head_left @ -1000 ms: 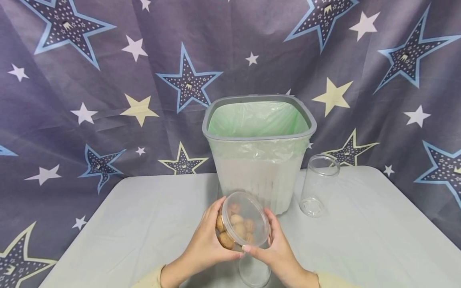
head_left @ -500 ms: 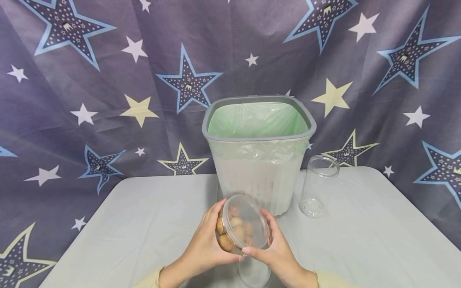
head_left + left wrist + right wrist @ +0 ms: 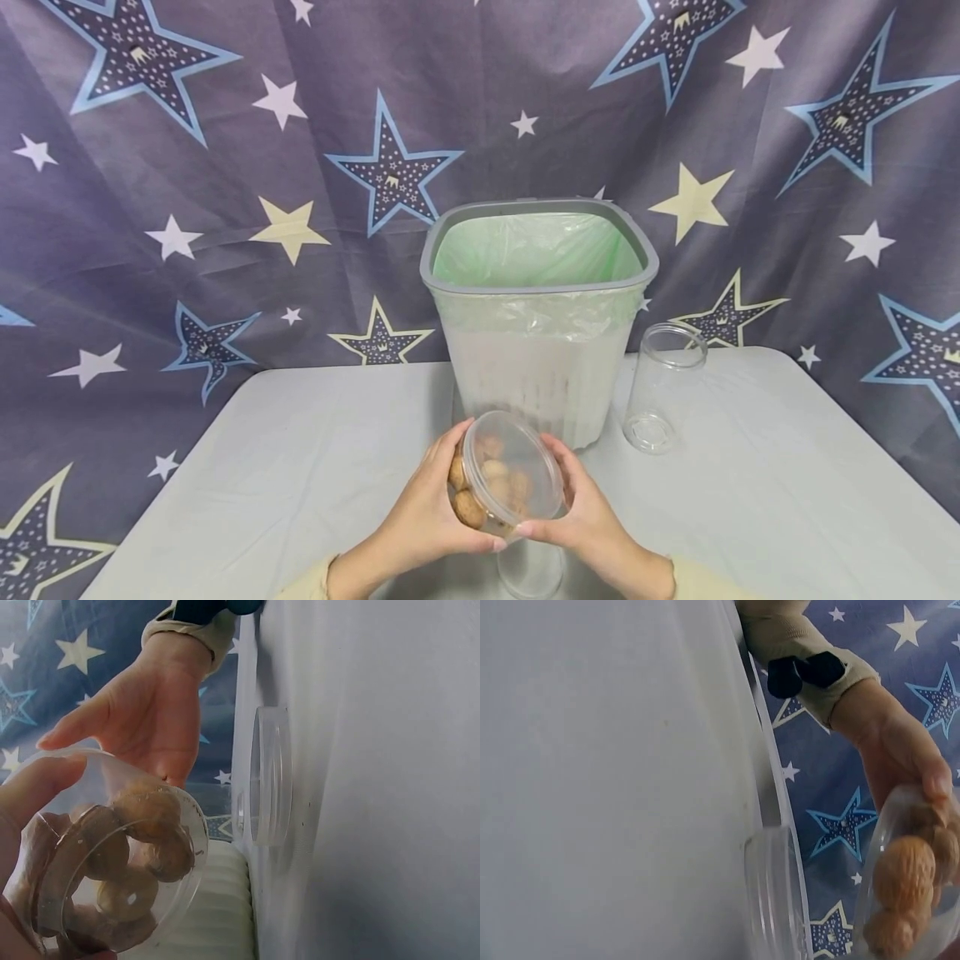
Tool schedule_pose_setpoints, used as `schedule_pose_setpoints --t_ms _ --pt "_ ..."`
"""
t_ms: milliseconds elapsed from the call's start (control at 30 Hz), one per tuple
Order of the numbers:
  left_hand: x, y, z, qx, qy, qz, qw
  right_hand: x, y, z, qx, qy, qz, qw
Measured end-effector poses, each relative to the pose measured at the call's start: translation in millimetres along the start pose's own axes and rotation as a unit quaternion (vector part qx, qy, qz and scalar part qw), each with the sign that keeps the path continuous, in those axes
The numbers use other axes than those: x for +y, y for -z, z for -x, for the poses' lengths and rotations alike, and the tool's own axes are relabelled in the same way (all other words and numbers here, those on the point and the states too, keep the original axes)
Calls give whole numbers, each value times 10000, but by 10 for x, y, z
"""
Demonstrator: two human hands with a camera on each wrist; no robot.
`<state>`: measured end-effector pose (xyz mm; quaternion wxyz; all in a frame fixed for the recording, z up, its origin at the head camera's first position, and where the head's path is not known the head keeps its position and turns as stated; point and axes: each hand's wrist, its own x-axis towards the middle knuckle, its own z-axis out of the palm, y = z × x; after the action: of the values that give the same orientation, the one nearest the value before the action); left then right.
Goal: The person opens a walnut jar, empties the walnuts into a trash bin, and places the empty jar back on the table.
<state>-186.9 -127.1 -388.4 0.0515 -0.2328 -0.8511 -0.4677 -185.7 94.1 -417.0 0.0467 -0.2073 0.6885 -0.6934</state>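
Note:
A clear jar of walnuts point(image 3: 468, 507) with a translucent lid point(image 3: 517, 467) is held tilted above the table, its lid end facing up and right. My left hand point(image 3: 423, 504) grips the jar's left side, thumb below. On the right, my right hand point(image 3: 592, 517) holds the lid's edge between thumb and fingers. Several walnuts point(image 3: 127, 892) show through the jar in the left wrist view, and walnuts point(image 3: 905, 870) also show in the right wrist view. Beneath the hands, a round clear lid or container point(image 3: 531, 571) rests on the table, partly hidden.
A light bin point(image 3: 540, 367) with a grey rim and green liner stands behind the hands. Right of it is an upright clear jar point(image 3: 651, 400) without a lid. A pale cloth covers the table point(image 3: 300, 467); a star-patterned curtain point(image 3: 247, 167) hangs behind.
The held jar has dropped slightly. My right thumb has shifted a little along the lid's lower edge; both hands keep their hold.

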Motion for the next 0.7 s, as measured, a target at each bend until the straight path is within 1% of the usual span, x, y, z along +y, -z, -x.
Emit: schedule_pose_setpoints --t_ms 100,167,300,367,467,700 --pt "-3 5 1 -77 11 30 10000 17 48 -11 -209 61 19 9998" --pt "-2 6 1 -119 34 33 9999 38 81 -16 -342 170 13 9993" --pt "0 10 1 -192 64 72 9998 91 116 -35 -489 508 -145 9974" --pt "-5 16 0 -230 40 115 9997 114 128 -50 -566 770 -235 9951" --pt "-16 28 0 -319 -15 189 9993 123 144 -70 -712 1026 -333 9916" --pt "-44 55 -4 -521 -210 339 9978 153 197 -126 -1121 1465 -448 9818"
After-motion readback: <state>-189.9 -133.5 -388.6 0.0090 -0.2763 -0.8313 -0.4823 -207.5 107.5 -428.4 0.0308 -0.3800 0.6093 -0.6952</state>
